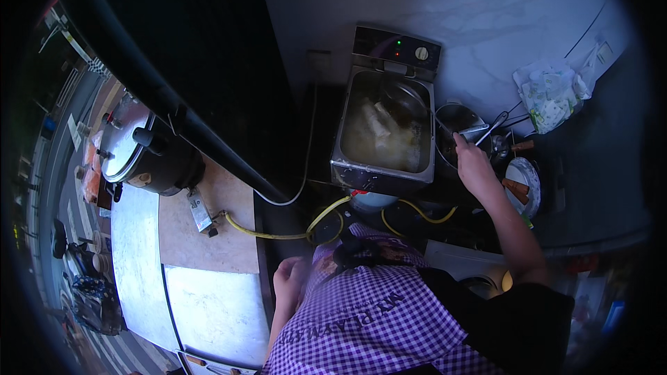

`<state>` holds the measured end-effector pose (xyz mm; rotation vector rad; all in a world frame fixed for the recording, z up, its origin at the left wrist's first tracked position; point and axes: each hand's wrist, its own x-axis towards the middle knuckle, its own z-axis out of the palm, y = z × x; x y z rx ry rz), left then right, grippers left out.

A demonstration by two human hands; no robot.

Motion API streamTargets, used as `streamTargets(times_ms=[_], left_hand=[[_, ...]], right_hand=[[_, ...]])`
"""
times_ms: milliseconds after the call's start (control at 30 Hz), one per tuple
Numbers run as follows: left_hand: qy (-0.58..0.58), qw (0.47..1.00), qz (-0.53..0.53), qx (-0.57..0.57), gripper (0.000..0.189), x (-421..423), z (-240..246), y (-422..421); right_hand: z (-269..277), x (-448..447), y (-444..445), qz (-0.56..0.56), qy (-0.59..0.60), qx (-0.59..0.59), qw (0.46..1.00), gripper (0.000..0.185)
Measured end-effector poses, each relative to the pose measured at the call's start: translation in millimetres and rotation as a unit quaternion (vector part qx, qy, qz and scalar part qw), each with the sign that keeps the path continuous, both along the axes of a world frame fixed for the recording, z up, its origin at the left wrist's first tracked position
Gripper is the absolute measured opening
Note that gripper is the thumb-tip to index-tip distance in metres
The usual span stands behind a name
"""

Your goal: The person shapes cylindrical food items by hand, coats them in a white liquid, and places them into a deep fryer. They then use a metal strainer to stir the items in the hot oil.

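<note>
My right hand (473,164) grips the long metal handle of a skimmer or ladle (411,92), whose head lies at the back of the electric deep fryer's basin (337,130). Pale, elongated pieces of food (376,121) float in the cloudy, bubbling liquid, left of the utensil's head. On the fryer's control panel (378,44), a green and a red light glow beside a round knob. My left hand (289,280) hangs at my side by the purple checked apron (359,302), fingers curled, with nothing visible in it.
Right of the fryer stand metal pots (458,113) with utensils, and a white plate (531,182). A plastic bag (552,94) hangs on the wall. A large pressure cooker (151,151) stands on the left counter (213,307). A yellow hose (271,235) runs below the fryer to a gas cylinder (374,201).
</note>
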<state>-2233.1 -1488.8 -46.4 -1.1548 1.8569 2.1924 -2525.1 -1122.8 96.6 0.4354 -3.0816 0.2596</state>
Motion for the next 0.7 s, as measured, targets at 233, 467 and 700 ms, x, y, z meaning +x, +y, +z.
streamTargets(times_ms=[233,467,700], left_hand=[[0.015,0.998,-0.03,-0.047,0.028,11,-20,2],[0.002,0.998,-0.036,-0.05,0.019,17,-34,-1],[0.0,0.998,-0.032,-0.06,0.019,24,-35,-3]], right_hand=[[0,5,-6,-0.023,-0.182,-0.009,0.983,0.039],[17,-38,43,-0.129,-0.417,-0.271,0.858,0.027],[-7,-29,52,-0.207,-0.404,-0.434,0.778,0.031]])
